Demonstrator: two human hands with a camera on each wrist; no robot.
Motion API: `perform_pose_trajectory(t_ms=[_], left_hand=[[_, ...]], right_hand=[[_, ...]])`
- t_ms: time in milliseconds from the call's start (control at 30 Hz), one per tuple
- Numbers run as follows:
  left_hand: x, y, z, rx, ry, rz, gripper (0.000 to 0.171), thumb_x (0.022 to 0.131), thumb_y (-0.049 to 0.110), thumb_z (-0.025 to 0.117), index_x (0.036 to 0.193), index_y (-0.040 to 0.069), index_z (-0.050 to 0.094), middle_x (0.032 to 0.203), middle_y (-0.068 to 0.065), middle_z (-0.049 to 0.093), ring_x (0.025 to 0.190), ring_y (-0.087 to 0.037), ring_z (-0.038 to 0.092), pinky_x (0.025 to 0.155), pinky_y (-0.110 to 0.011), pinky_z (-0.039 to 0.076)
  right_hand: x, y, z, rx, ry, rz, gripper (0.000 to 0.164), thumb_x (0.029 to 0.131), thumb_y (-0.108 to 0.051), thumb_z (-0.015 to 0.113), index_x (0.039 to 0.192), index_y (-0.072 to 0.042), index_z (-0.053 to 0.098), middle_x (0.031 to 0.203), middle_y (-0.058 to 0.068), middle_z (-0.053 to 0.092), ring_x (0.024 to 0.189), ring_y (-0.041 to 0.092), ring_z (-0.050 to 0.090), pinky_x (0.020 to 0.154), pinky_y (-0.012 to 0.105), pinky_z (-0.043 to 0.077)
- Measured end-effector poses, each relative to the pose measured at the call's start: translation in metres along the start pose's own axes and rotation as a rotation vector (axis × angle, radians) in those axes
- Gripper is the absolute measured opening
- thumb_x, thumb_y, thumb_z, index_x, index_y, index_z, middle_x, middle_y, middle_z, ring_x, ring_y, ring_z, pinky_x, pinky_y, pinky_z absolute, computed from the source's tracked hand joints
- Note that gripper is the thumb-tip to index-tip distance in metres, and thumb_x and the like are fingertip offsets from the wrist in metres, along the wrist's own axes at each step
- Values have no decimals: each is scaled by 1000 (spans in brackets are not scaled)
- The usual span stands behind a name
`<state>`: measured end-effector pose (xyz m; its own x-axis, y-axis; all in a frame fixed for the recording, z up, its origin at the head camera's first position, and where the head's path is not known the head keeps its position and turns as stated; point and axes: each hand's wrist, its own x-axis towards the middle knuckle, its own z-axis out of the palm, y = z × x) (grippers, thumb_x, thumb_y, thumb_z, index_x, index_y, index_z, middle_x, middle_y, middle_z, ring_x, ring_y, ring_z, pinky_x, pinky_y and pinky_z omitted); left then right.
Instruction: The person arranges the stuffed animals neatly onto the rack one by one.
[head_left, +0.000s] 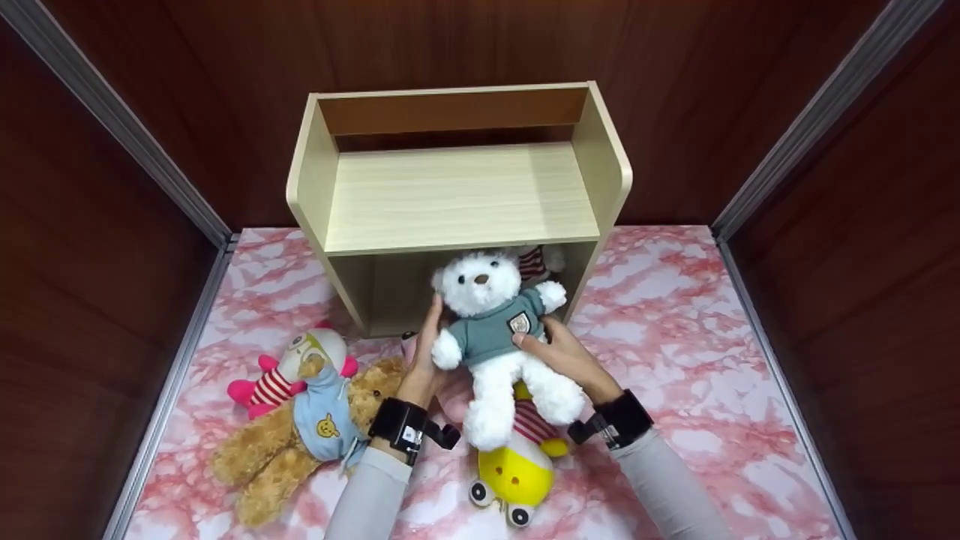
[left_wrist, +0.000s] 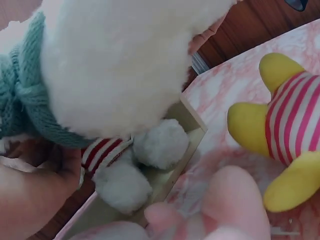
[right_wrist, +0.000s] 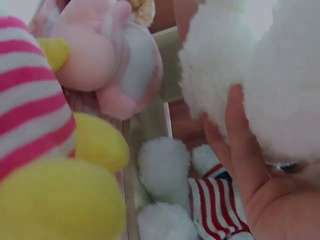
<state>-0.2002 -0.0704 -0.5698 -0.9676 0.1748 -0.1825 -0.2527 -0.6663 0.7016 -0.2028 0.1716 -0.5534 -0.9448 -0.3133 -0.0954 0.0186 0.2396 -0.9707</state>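
Note:
A white teddy bear (head_left: 491,337) in a green sweater is held between both hands in front of the shelf unit's lower compartment, tilted back with its face up. My left hand (head_left: 426,352) grips its side below the head. On the other side my right hand (head_left: 571,358) holds it, thumb across the sweater front and fingers behind. The right wrist view shows right-hand fingers (right_wrist: 242,135) against white fur. Inside the lower compartment lies another white plush toy (head_left: 534,262) in a red-striped shirt, partly hidden by the bear.
The pale wooden shelf unit (head_left: 465,199) stands against the back wall. A brown teddy bear (head_left: 322,424) and a pink plush toy with striped body (head_left: 274,386) lie at left. A yellow frog-like plush (head_left: 517,472) and a pink plush (right_wrist: 92,55) lie below the held bear.

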Motion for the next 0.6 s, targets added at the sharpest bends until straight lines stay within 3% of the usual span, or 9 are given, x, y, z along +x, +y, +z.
perform_pose_trajectory(t_ms=[33,100,133,200,267,333,433,533,600], left_hand=[[5,0,2,91,74,5,94,99,67,51,165,6,21,169,-19,21,152,-29,27,121,-35,26],[5,-2,1,11,88,6,97,98,72,47,162,3,25,160,-20,37,143,-32,40,119,-42,31],[6,-4,-1,3,105,38,96,98,72,46,160,2,28,157,-18,41,143,-30,41,119,-42,31],[5,-8,-5,-51,71,78,89,103,67,38,158,-3,29,155,-22,43,145,-34,39,122,-43,28],[1,-11,-11,-45,54,102,74,110,52,29,154,-8,29,155,-25,40,149,-37,34,124,-42,25],[-4,-14,-16,12,55,125,60,111,36,28,149,-10,33,156,-28,38,149,-39,32,124,-42,26],[-11,-13,-23,139,45,141,38,102,17,33,127,-5,51,132,-22,59,131,-33,53,114,-39,40],[-11,-9,-25,257,30,144,15,98,15,47,100,10,61,103,-3,64,105,-19,59,97,-33,48],[-11,-5,-25,383,43,128,11,99,21,56,94,13,62,96,0,61,98,-16,57,91,-31,47]], right_hand=[[2,0,3,6,20,-12,48,98,-27,70,132,5,59,121,17,66,108,25,61,100,38,48],[6,0,8,27,52,-30,47,97,-27,71,131,5,60,120,17,67,108,26,62,100,39,48],[7,1,9,30,75,-26,50,97,-29,72,132,3,60,121,16,67,110,26,62,101,40,48],[9,0,12,45,106,-26,54,96,-31,73,136,3,59,124,16,67,114,28,62,103,42,47],[13,0,13,66,118,-39,57,96,-32,73,138,3,57,127,18,66,117,30,61,105,44,47],[15,-1,15,94,126,-56,58,96,-31,72,140,4,56,129,19,65,118,30,61,106,44,47],[20,0,16,115,138,-78,57,97,-29,72,139,5,55,128,19,65,117,30,62,106,43,47],[23,1,19,98,148,-81,56,96,-31,73,137,4,58,126,18,66,115,30,63,105,43,48],[26,1,21,80,152,-80,56,95,-32,75,136,2,59,125,17,67,115,29,63,105,43,48]])
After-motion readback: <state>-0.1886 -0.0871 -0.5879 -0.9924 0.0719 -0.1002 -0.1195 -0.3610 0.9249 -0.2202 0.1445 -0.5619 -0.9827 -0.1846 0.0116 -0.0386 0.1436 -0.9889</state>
